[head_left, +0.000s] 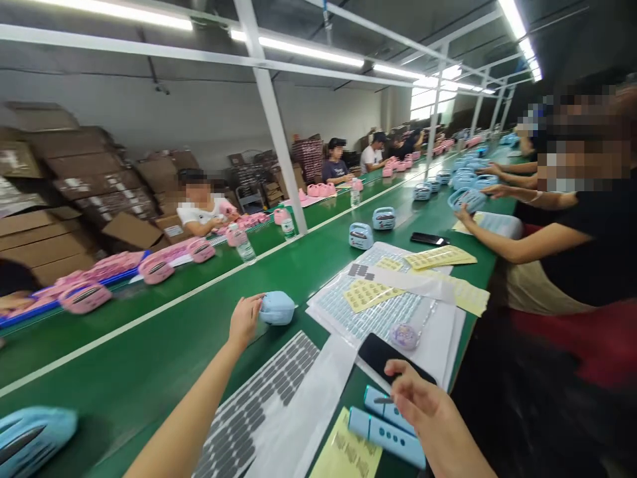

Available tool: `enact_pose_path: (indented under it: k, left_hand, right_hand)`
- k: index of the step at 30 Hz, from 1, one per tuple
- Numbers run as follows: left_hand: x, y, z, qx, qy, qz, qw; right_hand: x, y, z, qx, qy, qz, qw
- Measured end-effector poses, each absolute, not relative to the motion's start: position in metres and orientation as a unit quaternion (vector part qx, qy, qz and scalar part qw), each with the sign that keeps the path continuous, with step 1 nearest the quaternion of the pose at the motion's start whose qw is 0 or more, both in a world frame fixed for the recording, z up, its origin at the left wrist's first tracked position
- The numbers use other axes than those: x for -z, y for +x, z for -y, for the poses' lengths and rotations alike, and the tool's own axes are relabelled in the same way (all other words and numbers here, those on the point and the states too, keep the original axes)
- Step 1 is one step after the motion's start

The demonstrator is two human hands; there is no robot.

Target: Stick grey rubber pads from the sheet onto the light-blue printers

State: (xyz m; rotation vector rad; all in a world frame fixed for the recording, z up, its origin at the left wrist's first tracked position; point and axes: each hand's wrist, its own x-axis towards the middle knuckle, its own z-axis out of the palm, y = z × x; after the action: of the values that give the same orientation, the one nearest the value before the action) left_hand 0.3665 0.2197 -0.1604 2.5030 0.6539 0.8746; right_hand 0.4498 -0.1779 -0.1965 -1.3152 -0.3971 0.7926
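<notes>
My left hand (245, 322) has its fingers closed on the left edge of a light blue rounded case (277, 308) on the green table. My right hand (409, 392) is raised over two blue panels (388, 438) with dark round buttons, its fingers curled around a small dark grey piece (384, 400). A black phone (381, 355) lies just beyond that hand. Between my arms is a sheet of grey stickers (269, 392) with white backing paper (311, 405). A yellow sticker sheet (343, 451) is at the bottom edge.
Sticker sheets in plastic (368, 299) and another black phone (429, 239) lie ahead. A blue case (34, 438) is at lower left. Pink cases (85, 297) and bottles (242, 244) stand across the table. At right, a person's arm (522, 245) reaches over the table; a white post (279, 126) rises ahead.
</notes>
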Motion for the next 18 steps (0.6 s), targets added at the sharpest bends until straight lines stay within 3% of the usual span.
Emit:
enact_pose_path:
  k: [5,10,18]
  left_hand:
    - [0.133,0.318,-0.180,-0.441,0.669,-0.433,0.413]
    - [0.104,0.277,-0.116,-0.368,0.404,-0.532,0.647]
    - [0.097,0.246,-0.055,-0.276,0.293,-0.488,0.774]
  right_hand:
    - [0.160,0.424,0.135,-0.300,-0.601,0.240,0.701]
    - [0.125,0.405,0.098,-0.319,-0.603,0.365,0.634]
    - [0.090,0.373,0.083,-0.353,-0.571,0.476,0.568]
